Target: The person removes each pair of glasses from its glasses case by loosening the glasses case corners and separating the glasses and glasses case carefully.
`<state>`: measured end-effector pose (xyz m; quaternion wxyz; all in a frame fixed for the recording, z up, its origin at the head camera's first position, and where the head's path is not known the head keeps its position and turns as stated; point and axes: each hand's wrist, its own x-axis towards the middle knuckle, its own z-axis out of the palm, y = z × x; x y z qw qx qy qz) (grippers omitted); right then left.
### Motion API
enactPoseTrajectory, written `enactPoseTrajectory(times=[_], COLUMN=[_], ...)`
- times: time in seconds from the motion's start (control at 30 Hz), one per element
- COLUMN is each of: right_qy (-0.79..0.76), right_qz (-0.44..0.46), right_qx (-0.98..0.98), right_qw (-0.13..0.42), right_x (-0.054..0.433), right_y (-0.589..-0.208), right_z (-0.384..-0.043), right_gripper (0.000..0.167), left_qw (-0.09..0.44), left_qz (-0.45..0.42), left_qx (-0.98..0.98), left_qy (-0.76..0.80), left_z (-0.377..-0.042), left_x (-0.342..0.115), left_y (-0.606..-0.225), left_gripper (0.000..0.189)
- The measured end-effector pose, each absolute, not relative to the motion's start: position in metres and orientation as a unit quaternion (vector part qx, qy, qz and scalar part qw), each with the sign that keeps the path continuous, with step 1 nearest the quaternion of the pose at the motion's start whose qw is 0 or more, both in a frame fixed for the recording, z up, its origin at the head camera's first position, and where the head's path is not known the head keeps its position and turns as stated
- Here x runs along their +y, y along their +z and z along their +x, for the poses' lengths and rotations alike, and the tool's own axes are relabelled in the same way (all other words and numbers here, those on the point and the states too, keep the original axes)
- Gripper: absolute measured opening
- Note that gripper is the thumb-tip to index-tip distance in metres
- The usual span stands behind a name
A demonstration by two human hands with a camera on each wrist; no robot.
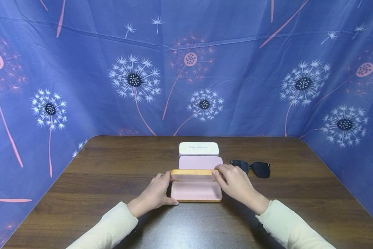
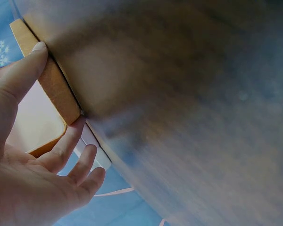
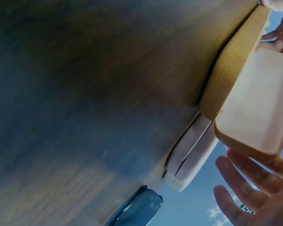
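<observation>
A tan-yellow glasses case (image 1: 196, 191) with a pale pink lining lies opened on the table in front of me, its lid raised along the far side. My left hand (image 1: 153, 192) grips the left end of the base, thumb at the front edge and a finger at the back corner. At the lid's right corner my right hand (image 1: 237, 185) holds the rim between thumb and fingers. In the right wrist view the pink inside of the lid (image 3: 254, 103) shows above the tan base (image 3: 231, 66). No item lies inside the case.
Directly behind stands a pink case (image 1: 200, 162), then a white case (image 1: 199, 148) with small lettering. Black sunglasses (image 1: 261, 169) lie to the right, close to my right hand. A blue dandelion-print cloth (image 1: 245, 69) hangs behind the brown wooden table (image 1: 111, 166).
</observation>
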<state>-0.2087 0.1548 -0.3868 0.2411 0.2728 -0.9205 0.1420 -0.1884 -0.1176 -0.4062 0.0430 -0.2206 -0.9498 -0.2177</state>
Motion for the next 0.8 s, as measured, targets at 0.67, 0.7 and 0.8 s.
enactPoseTrajectory(times=[0.67,0.7,0.8], right_qy=[0.305,0.31,0.325], right_qz=[0.297,0.296,0.29], right_qx=[-0.905,-0.903,-0.9], right_qw=[0.027,0.014,-0.021], right_x=[0.169,0.169,0.171], right_y=[-0.385,-0.385,-0.385], right_z=[-0.226,-0.227,-0.228], right_gripper=[0.027,0.027,0.029], left_qw=[0.036,0.036,0.034], left_qz=[-0.216,-0.217,-0.216], left_qx=[-0.95,-0.949,-0.95], left_qy=[-0.224,-0.224,-0.224], left_z=[-0.187,-0.188,-0.188], left_x=[-0.116,-0.116,-0.117], left_y=[-0.405,-0.405,-0.405], left_gripper=[0.081,0.081,0.08])
